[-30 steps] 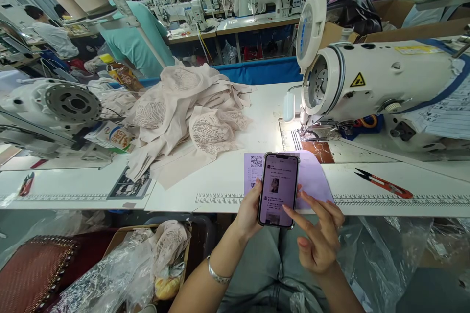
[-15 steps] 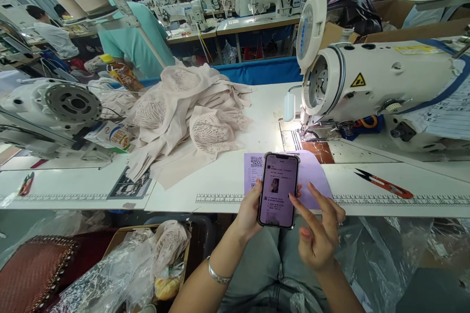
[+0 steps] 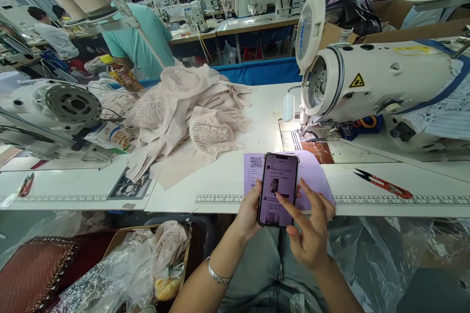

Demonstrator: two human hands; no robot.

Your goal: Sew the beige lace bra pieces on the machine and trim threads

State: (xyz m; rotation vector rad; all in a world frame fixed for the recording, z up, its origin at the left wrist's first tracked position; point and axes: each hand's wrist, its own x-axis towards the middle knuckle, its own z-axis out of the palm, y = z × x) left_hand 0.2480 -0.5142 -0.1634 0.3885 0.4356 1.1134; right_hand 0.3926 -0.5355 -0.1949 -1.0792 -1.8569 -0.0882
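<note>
Smartphone: here it is, upright in the grip, screen facing the wearer, in front of the tabletop's near edge and covering part of the purple sheet.
Left hand: wrapped round the phone's left side, this hand carries it, a silver bangle on the forearm.
Right hand: fingers spread and nothing in the grasp, this hand points its index fingertip over the screen; contact or a slight gap, I can't tell.
Purple sheet: flat on the white tabletop, its QR code peeking out left of the phone.
Sewing machine: big and white on the right, lamp-lit around the needle, just beyond the sheet.
Thread snips: over to the right, red-handled, lying near the printed ruler strip.
Garment pile: beige lace cups and fabric heaped left of the machine, a small carton beside it, a yellow-capped bottle leaning behind.
Across the way: a co-worker in a teal shirt, back to us.
</note>
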